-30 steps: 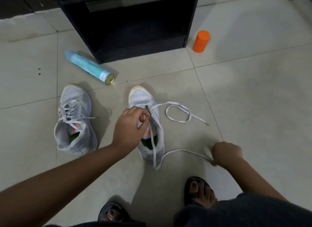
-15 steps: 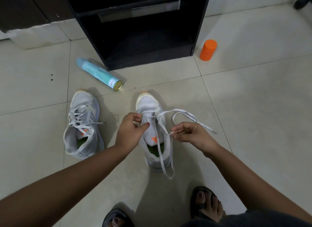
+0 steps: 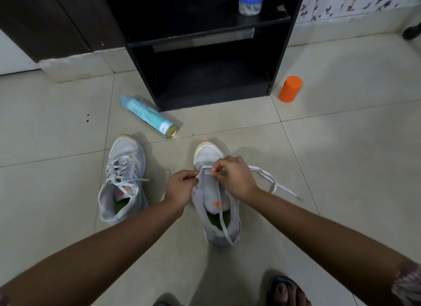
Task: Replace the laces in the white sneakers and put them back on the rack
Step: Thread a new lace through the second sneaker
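Observation:
Two white sneakers stand on the tiled floor, toes pointing away from me. The left sneaker (image 3: 124,180) is laced. The right sneaker (image 3: 216,205) has a loose white lace (image 3: 273,182) trailing off to the right and another length running down over its tongue. My left hand (image 3: 182,188) pinches the sneaker's left eyelet edge near the toe end. My right hand (image 3: 234,176) pinches the lace just above the lowest eyelets, close to my left fingers. The black shoe rack (image 3: 205,55) stands open straight ahead.
A light-blue spray can (image 3: 148,115) lies on the floor left of the rack. An orange cylinder (image 3: 290,89) stands to the rack's right. A blue-lidded jar (image 3: 250,0) sits on the rack's upper shelf. My sandalled foot (image 3: 287,292) is at the bottom edge.
My right hand came from low on the right, up the lace to the toe-end eyelets, meeting my left hand. The view tilted up, showing more of the rack.

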Demonstrator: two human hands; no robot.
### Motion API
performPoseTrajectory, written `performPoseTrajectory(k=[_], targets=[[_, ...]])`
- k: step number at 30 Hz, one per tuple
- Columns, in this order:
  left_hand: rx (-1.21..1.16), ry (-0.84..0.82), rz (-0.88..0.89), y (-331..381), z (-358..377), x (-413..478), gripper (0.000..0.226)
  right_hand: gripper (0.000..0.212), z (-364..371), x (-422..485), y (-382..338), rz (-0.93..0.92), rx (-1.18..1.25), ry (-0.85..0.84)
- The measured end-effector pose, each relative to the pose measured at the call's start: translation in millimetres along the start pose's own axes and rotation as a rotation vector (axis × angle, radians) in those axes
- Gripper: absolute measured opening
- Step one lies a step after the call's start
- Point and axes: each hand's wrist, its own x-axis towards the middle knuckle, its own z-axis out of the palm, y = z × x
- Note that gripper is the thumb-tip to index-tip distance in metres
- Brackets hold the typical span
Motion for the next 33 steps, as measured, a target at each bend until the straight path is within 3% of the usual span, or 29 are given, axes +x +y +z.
performPoseTrajectory(k=[8, 18, 25, 30, 33], targets=[[-0.080, -0.035, -0.010, -5, -3, 1, 0.027, 0.011, 12, 0, -8, 0.024, -0.159, 0.042], [-0.154, -0.086, -0.060, -1, -2, -2, 0.017, 0.015, 21, 2, -13, -0.003, -0.189, 0.049], [0.024, -0.079, -0.031, -1, 1, 9, 0.015, 0.015, 19, -1, -18, -0.081, -0.279, 0.089], [0.130, -0.060, -0.015, -3, 0, 17, 0.017, 0.028, -25, -13, -46, 0.057, -0.300, -0.137], [0.111, -0.040, -0.003, -7, -2, 17, 0.020, 0.026, -62, -22, -60, 0.222, 0.180, -0.443]])
